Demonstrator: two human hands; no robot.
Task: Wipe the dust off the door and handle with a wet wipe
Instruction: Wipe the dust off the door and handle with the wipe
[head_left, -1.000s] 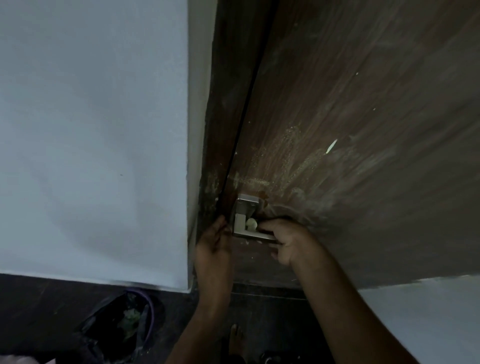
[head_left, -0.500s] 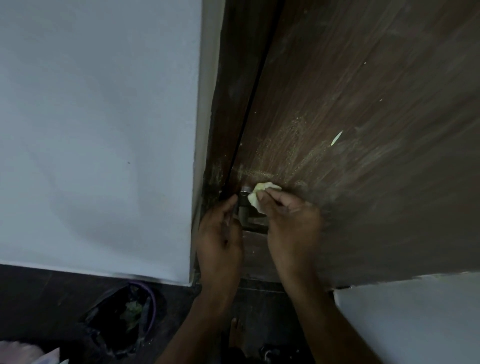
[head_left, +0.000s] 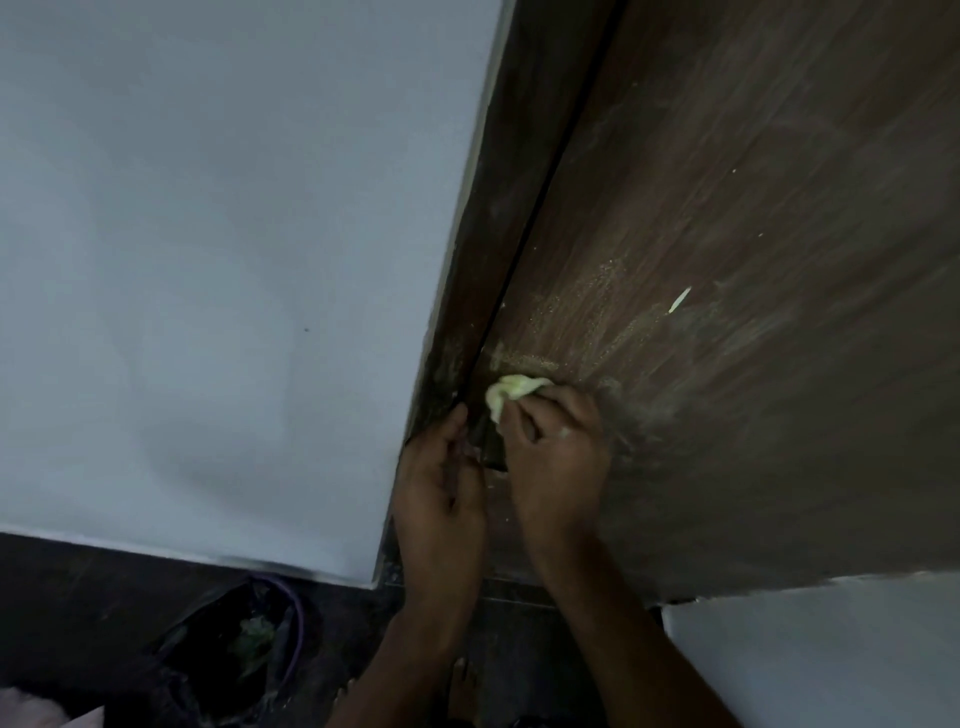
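Dim corner, pale wall (head_left: 208, 260) to the left, dark wooden door (head_left: 727, 260) to the right, closed against its frame (head_left: 498, 234). Looked down past both arms to a dark floor (head_left: 78, 597) and a black bag (head_left: 239, 639) at the skirting. Dust streaks and pale grit spread over the door above and to the right of the hands. Right hand (head_left: 556, 447) pinched a crumpled wet wipe (head_left: 511, 392) at the fingertips, pressed against the door at the top of the handle (head_left: 491, 449). Handle almost wholly hidden, only a dark sliver visible between the two hands; long axis not readable. Left hand (head_left: 441, 483) lay beside the door edge, fingers loosely curled toward the handle; grip on it impossible to tell. Dusty patch lay up and rightward from the wipe, nearer the right hand, so probably the next stroke's direction.
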